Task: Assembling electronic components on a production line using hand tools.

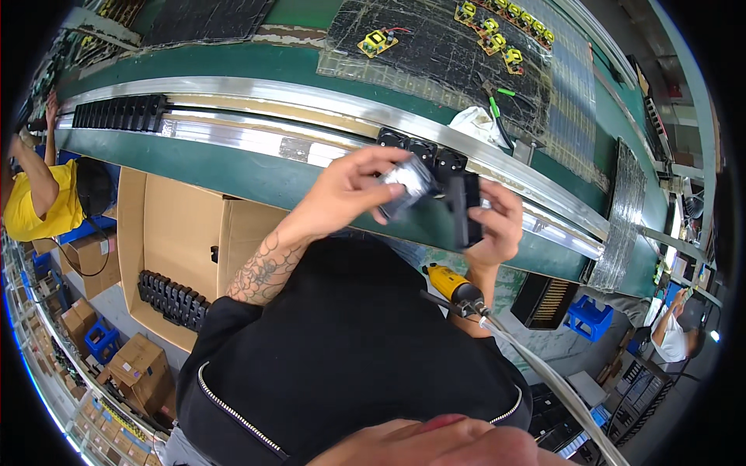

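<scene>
My left hand pinches a small dark boxy piece with a shiny, glaring face; motion blurs it, so its kind is unclear. In my right hand is a black rectangular plastic housing, held upright with the fingers along its right side. The two pieces are close together above the bench edge. Just beyond them, several black square parts with round openings stand in a row by the metal rail. A yellow power screwdriver hangs beside my right forearm.
Yellow-and-black circuit boards and green-handled cutters lie on the far mat. An open carton with black parts stands at left. Co-workers are at both sides. A cable runs at lower right.
</scene>
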Motion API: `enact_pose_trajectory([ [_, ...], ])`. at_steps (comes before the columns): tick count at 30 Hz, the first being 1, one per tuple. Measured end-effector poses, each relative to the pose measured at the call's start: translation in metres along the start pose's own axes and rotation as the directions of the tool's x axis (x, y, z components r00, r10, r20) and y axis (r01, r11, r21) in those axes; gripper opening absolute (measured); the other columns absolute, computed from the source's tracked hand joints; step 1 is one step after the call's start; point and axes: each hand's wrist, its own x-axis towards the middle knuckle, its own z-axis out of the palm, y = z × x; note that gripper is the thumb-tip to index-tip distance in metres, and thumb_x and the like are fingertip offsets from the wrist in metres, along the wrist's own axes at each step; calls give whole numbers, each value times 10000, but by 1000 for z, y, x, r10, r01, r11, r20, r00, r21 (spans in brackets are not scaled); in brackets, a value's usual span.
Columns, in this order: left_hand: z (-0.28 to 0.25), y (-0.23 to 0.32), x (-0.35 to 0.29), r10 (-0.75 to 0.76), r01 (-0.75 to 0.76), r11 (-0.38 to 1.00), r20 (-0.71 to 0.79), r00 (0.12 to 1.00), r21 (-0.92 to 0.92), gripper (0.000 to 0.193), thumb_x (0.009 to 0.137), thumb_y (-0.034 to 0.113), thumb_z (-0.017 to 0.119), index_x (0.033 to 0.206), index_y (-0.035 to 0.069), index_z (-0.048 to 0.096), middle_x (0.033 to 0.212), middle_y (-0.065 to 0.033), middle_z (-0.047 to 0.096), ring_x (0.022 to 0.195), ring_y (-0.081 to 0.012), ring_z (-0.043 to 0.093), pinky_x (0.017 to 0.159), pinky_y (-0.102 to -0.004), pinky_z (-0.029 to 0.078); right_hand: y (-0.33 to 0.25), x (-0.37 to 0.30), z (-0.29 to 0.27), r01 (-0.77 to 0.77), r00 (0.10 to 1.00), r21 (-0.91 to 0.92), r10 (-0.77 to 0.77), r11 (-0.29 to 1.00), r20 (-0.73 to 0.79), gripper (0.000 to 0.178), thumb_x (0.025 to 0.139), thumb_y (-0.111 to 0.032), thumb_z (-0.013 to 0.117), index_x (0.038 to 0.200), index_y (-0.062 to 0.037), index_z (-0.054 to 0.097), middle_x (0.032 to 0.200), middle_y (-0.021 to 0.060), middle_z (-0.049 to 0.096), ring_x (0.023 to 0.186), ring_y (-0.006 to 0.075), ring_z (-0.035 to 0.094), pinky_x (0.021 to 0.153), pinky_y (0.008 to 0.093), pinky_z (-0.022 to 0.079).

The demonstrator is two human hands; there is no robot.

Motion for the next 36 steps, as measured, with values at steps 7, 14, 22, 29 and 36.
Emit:
enact_pose_trajectory([
  [7,-36,-9,-1,647,34,430,-334,685,902,361,877,36,654,1235,83,654,1007,-81,616,743,-192,575,678,-318,497,28,-20,-46,-218,963,-363,260,906,69,236,728,111,686,922,-24,697,1207,173,637,1025,288,644,879,345,555],
  [14,-35,-20,15,796,143,158,-212,566,977,337,845,111,658,1180,109,683,972,-59,592,804,-247,532,768,-357,427,25,-14,-35,-165,947,-402,259,901,191,293,739,125,611,967,-15,729,1192,128,640,1003,264,630,861,335,531],
  [22,-25,-22,22,876,-5,109,-93,473,994,367,824,76,682,1184,147,679,1120,-27,613,925,-220,560,844,-360,444,28,-16,-39,-258,941,-317,311,913,131,278,777,106,597,987,-16,733,1070,96,653,898,239,590,798,307,483],
  [29,-39,-11,25,840,-39,177,-130,527,984,318,816,75,704,1131,112,696,1216,-38,603,1048,-248,589,915,-387,464,30,-18,-36,-244,929,-314,314,918,197,207,818,48,641,991,-14,737,1017,105,666,910,236,609,823,317,486],
  [36,-40,-37,20,732,-133,-66,138,667,989,514,920,325,658,1379,118,552,1513,-83,465,1431,-289,415,1174,-454,340,38,-18,-43,-148,940,-327,236,933,247,201,836,17,638,1007,-25,736,934,98,676,828,238,599,781,326,486],
])
